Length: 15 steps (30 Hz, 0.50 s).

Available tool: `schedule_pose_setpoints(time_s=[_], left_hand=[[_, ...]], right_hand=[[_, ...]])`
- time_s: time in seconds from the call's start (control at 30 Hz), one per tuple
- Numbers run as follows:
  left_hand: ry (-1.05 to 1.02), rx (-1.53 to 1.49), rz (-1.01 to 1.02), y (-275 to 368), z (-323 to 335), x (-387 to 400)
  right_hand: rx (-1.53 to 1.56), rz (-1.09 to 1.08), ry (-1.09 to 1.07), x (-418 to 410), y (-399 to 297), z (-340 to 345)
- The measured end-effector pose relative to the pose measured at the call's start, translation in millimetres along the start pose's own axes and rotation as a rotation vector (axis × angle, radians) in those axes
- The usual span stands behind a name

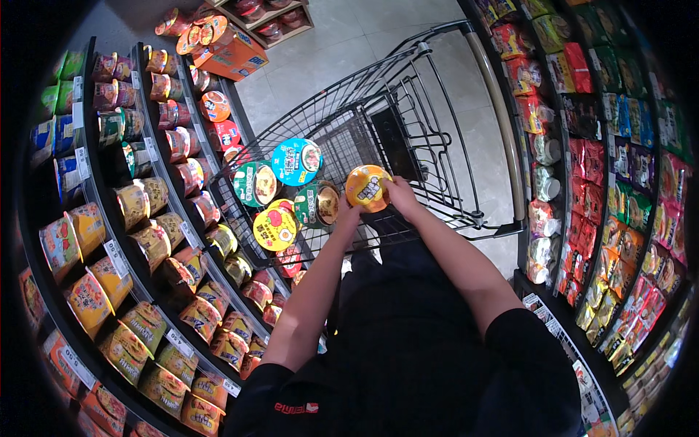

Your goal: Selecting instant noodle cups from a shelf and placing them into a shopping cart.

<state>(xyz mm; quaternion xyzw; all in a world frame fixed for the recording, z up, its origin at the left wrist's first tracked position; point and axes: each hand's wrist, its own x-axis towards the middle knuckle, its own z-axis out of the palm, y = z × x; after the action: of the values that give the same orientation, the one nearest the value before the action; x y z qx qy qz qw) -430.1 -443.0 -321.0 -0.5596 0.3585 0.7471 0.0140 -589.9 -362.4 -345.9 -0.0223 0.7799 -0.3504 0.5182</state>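
Between my two hands is an orange-lidded cup of instant noodles [367,187], held over the near side of a black wire shopping cart [338,128]. My left hand [349,212] grips its lower left edge. My right hand [402,195] has hold of its right side. Left of the cup, several noodle tubs lie in the cart: a blue-lidded tub [297,161], a green tub [258,183], a second green tub [317,204] close to my left hand, and a yellow-lidded tub [275,225] with a tomato picture.
Left, tiered shelves [144,229] carry rows of noodle cups and price tags. On the right, another shelf unit [587,164] holds bagged noodles. An orange carton [232,54] with tubs on top stands at the far left aisle end. The cart's handle [494,109] is at the right.
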Motion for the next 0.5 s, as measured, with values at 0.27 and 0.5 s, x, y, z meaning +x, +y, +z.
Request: schedule_pose_setpoints(time_s=[0.27,0.5], left_hand=[[0.022,0.104,0.105,-20.7,5.1,5.1],[-0.061,0.029,-0.002,-7.2,7.4,-2.4]], right_hand=[[-0.139,-0.085,-0.017,-0.2,7.8,6.5],[-0.145,0.017,-0.075,5.5,11.9,3.2]])
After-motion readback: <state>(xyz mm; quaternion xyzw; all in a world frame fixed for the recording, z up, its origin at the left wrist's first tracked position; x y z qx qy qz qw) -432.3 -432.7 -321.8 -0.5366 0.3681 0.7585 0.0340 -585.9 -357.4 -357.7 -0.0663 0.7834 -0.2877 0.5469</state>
